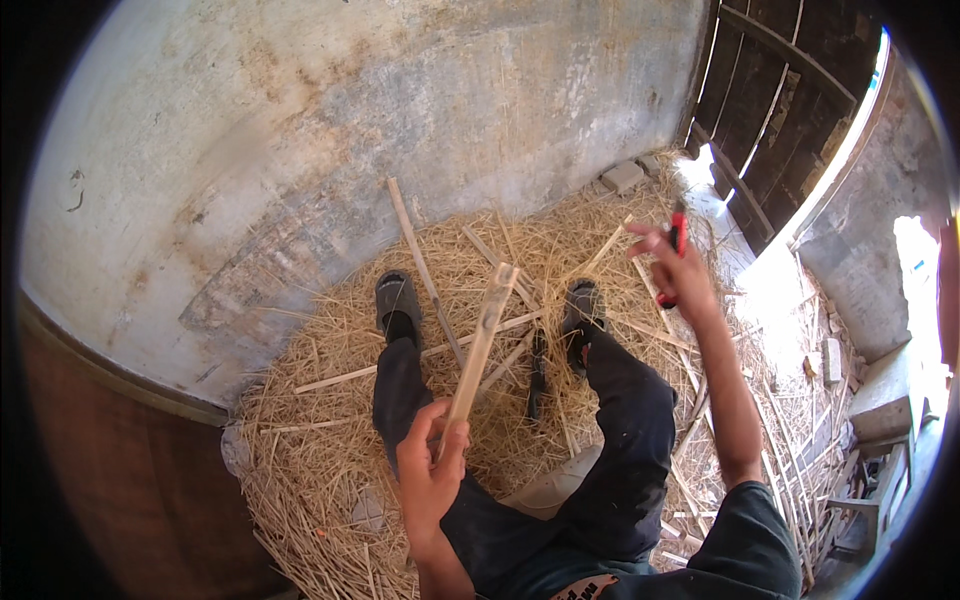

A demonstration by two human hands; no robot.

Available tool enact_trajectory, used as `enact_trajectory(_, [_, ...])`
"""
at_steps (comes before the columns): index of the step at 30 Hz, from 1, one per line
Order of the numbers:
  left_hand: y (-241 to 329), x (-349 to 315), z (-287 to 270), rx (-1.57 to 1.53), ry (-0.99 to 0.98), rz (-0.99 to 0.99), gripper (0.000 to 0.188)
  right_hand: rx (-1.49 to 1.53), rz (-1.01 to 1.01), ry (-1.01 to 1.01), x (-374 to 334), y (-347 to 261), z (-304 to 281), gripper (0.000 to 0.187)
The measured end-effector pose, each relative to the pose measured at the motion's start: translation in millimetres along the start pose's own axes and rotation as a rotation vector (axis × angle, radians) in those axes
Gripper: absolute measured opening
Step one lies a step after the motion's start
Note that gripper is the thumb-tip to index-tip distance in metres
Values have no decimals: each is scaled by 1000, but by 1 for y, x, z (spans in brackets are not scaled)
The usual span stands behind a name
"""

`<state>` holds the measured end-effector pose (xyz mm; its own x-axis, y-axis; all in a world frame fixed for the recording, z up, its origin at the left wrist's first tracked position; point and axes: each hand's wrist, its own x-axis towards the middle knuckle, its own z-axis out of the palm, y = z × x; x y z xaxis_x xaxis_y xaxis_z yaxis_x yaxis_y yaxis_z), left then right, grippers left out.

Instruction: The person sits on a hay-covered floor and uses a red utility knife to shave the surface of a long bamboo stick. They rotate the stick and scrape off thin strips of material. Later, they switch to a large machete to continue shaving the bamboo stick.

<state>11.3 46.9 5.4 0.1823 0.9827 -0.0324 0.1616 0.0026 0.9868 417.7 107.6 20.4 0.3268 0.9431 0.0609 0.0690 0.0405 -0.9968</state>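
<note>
My left hand (430,470) is closed round the lower end of a split bamboo strip (482,345), which points up and away in front of me. Held out to the right, my right hand (688,282) has a red and black utility knife (679,234) against its palm, with some fingers stretched toward the strip. Knife and strip are apart. On the straw between my feet lies a long dark object (537,375) whose kind I cannot make out.
Straw and shavings (330,470) cover the floor, with several loose strips (410,240) strewn across it. A stained wall (400,110) rises ahead. Dark wooden door planks (760,100) stand at the far right. A brick (623,177) lies by the wall.
</note>
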Motion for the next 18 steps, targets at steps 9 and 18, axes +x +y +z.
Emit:
enact_trajectory(9, [4,0,19,6,-121,10,31,152,-20,-203,-42,-17,99,47])
enact_trajectory(18, [7,-4,22,-77,-162,-122,36,270,-53,-237,-43,-13,103,51])
